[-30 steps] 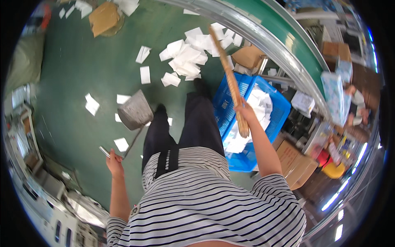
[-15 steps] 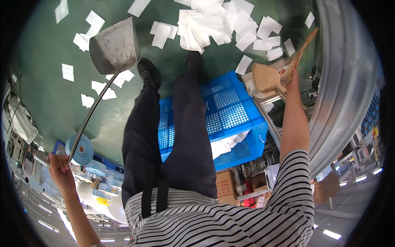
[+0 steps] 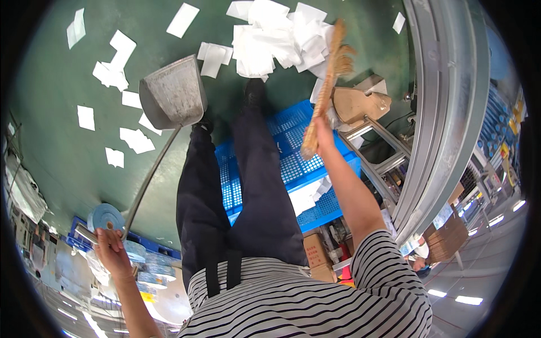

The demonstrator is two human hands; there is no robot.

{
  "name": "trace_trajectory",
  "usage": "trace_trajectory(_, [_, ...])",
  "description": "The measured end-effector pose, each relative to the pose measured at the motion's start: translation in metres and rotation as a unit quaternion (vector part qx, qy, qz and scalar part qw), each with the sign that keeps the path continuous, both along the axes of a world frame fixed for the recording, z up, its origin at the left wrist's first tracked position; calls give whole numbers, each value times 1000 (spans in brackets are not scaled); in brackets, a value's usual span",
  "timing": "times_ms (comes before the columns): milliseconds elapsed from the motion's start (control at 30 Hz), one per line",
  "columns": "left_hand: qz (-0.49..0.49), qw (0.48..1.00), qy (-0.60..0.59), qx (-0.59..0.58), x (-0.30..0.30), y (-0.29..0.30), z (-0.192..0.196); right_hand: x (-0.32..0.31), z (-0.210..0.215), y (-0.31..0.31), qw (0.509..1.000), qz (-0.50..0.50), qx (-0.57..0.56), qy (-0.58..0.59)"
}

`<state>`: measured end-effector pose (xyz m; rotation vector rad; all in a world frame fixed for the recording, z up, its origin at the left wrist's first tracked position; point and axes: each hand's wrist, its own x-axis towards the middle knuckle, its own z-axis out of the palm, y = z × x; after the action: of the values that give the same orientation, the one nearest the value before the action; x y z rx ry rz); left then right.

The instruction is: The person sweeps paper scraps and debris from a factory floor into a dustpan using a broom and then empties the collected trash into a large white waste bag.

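My left hand (image 3: 112,252) is closed around the handle end of a long-handled metal dustpan (image 3: 173,96). The pan lies on the floor by my shoe, its mouth facing away from me. In my right hand (image 3: 321,135) is a straw hand broom (image 3: 329,73), gripped near its butt. Its bristles, smeared by motion, reach the right side of a heap of white sheets (image 3: 265,45) on the floor ahead of my feet. More loose white sheets (image 3: 135,139) lie scattered to the left, around the dustpan.
A blue perforated crate (image 3: 288,125) with white sheets inside stands beside my legs. Brown cardboard (image 3: 358,104) and a metal frame (image 3: 389,163) are at the right, beside a large curved metal structure (image 3: 445,112). Light blue rolls (image 3: 106,215) stand at the left.
My right hand has swung the broom leftward from the far right. Loose sheets on the right are now gathered against the heap. The dustpan sits slightly farther right in view.
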<state>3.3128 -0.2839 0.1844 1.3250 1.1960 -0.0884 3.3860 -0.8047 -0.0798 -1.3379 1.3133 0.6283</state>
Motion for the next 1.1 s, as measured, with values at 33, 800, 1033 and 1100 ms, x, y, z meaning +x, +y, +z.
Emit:
trace_trajectory(33, [-2,1000,4,0,-8,6,2,-4,9,22,997,30,28,-60])
trace_trajectory(800, [157,985,59,33,-148,124,15,-87,183,199,999,-11,35,-8])
trace_trajectory(1033, [160,981,105,41,-152,125,11,-10,83,153,968,-231,58,78])
trace_trajectory(1100, [154,981,115,31,-149,125,9,-8,88,180,969,-202,132,59])
